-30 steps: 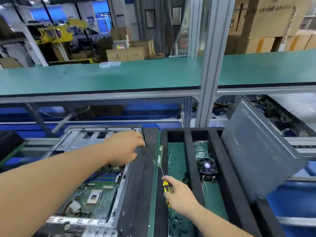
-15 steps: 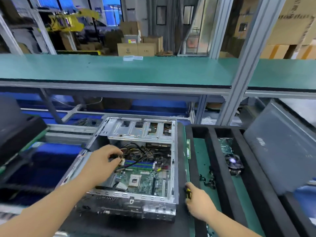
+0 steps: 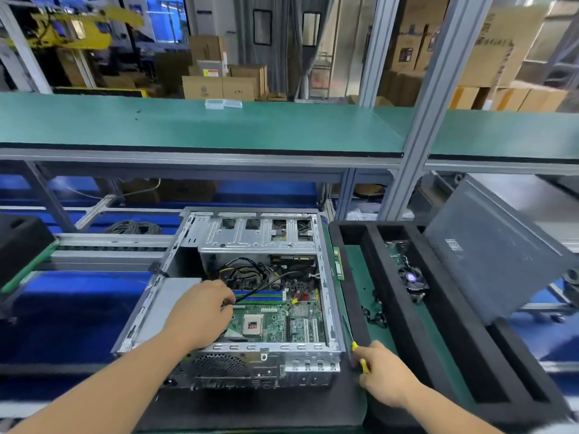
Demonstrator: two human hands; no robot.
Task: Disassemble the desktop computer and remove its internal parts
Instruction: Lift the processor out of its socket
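An open computer case [image 3: 257, 296] lies on its side on a black mat, its motherboard [image 3: 275, 321] exposed. To its right sits a black foam tray [image 3: 404, 296] with one fan-cooled card [image 3: 410, 277] in a slot, a grey side panel [image 3: 488, 255] leaning over it. The left hand [image 3: 200, 311] reaches inside the case, fingers curled at a black cable [image 3: 260, 286], apparently pinching it. The right hand [image 3: 385, 374] grips one yellow-handled screwdriver [image 3: 357, 349] beside the case's right wall.
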